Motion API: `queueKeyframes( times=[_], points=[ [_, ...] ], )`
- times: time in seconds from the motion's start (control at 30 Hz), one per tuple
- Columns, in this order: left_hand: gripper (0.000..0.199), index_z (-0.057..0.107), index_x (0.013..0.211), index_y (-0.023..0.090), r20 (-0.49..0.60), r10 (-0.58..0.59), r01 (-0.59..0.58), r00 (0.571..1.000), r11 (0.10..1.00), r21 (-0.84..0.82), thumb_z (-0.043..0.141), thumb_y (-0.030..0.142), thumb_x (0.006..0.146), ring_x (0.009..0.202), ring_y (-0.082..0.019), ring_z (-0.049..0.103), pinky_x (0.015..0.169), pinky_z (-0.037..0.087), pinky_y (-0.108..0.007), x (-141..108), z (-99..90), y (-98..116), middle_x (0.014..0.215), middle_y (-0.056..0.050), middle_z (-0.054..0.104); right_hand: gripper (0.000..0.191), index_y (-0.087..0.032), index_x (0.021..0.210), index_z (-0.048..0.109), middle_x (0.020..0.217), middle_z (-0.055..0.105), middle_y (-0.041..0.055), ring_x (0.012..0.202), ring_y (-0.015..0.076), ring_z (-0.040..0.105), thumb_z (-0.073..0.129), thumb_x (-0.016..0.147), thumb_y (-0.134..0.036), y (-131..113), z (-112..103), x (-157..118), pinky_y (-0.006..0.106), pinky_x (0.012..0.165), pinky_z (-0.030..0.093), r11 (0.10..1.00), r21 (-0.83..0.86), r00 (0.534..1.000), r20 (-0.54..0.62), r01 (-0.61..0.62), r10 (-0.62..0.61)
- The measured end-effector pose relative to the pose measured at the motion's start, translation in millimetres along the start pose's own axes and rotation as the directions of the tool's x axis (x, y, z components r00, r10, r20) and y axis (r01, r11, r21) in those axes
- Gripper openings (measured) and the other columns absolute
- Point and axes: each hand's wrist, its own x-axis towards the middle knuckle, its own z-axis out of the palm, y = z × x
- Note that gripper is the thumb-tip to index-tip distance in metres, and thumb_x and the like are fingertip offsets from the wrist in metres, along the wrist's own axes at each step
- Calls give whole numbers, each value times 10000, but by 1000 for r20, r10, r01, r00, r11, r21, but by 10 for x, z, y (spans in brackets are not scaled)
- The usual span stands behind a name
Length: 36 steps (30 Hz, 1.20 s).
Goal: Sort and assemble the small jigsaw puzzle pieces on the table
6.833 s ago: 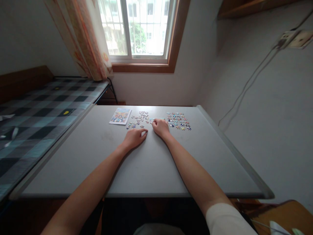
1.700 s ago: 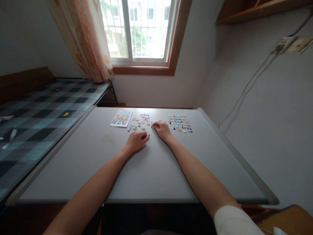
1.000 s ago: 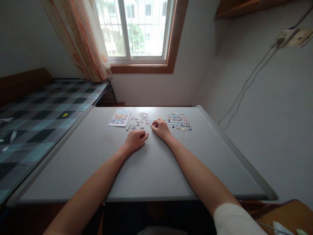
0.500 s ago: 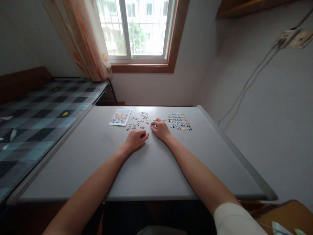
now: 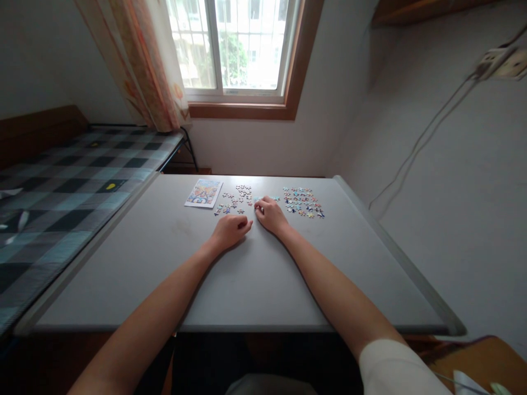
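Note:
Loose puzzle pieces (image 5: 304,202) lie spread on the right of the white table (image 5: 263,291), with a smaller scatter of pieces (image 5: 244,192) left of centre. Between them, a light-blue joined strip (image 5: 274,198) shows just beyond my right hand (image 5: 269,213). That hand's fingers are curled down at the strip's left end; what they hold, if anything, is too small to name. My left hand (image 5: 233,229) rests on the table nearer to me, its fingers curled, their inside hidden. A colourful picture sheet (image 5: 203,193) lies left of the pieces.
A bed with a checked cover (image 5: 102,164) stands along the table's left side. Behind the table are a window (image 5: 247,49) and a curtain (image 5: 144,66). A cable (image 5: 411,151) hangs down the right wall, and a wooden chair (image 5: 489,362) is at the lower right.
The camera view has shifted slightly. Both hands keep nearly the same place and pose, with the right fingers still at the strip's left end.

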Motion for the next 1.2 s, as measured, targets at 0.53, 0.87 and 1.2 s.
queueKeyframes(
  times=[0.53, 0.87, 1.2],
  points=[
    [382, 511, 534, 171, 25, 1, -2, 1000, 1000, 22, 446, 384, 844, 483, -90, 328, 534, 245, -237, -1, -6, 7, 500, 17, 473, 248, -184, 895, 718, 934, 562, 77, 896, 185, 511, 481, 826, -161, 18, 17, -16, 328, 894, 404, 996, -70, 998, 28, 54, -52],
    [376, 494, 525, 172, 13, 10, -10, 1000, 1000, 9, 458, 375, 840, 483, -92, 321, 526, 242, -238, -1, -7, 8, 493, 19, 462, 243, -185, 918, 707, 938, 575, 63, 890, 170, 530, 492, 811, -151, 25, 33, -6, 300, 884, 413, 1000, 8, 1000, -11, -14, 14],
    [372, 533, 555, 177, 68, -13, 11, 998, 1000, 28, 452, 398, 843, 480, -98, 353, 527, 239, -242, 4, -16, 25, 510, 8, 500, 325, -206, 1050, 679, 918, 557, 58, 787, 162, 547, 477, 801, -151, 117, -18, -1, 295, 820, 434, 985, 12, 983, -54, -174, 174]
  ],
)
